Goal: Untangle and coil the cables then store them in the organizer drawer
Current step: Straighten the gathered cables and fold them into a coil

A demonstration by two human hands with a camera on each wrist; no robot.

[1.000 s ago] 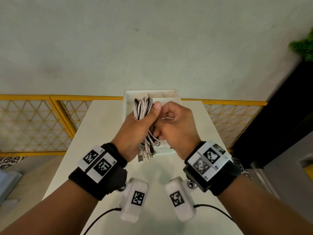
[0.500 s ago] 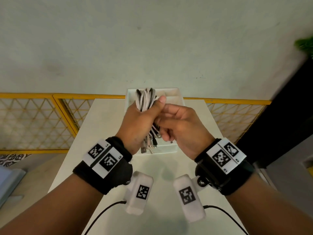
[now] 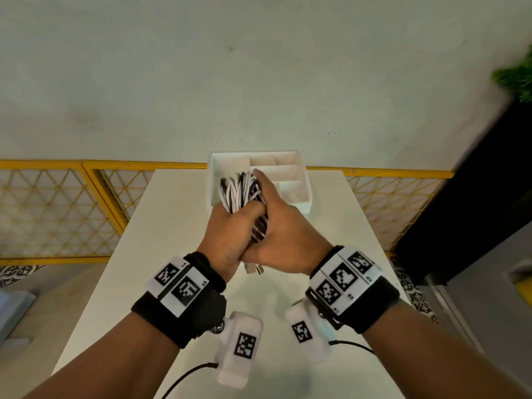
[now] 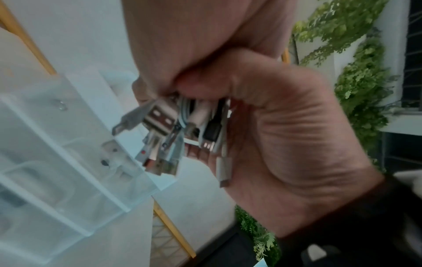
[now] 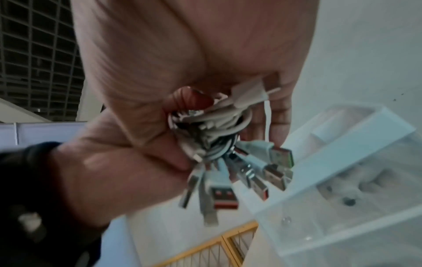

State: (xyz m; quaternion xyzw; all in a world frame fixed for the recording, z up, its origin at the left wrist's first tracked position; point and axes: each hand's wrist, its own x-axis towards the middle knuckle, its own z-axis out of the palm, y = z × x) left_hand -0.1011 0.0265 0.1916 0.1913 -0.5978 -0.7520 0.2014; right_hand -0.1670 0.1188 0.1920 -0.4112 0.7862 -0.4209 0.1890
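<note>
A coiled bundle of white and black cables is held just above the near left part of the white organizer drawer. My left hand grips its middle, thumb wrapped across the front. My right hand closes on it from the right, with fingers lying along its far side. Several USB plugs poke out below the hands. The plugs fan out in the left wrist view, and the wound cables show in the right wrist view. The lower coil is hidden by my hands.
The drawer stands at the far end of a narrow white table and has several compartments. White items lie behind its translucent wall. Yellow mesh fencing runs past both sides, and a black cabinet stands to the right.
My right hand went from pinching a cable end beside the bundle to closing around it. Both hands now clasp the bundle together, with the plugs tucked lower between them.
</note>
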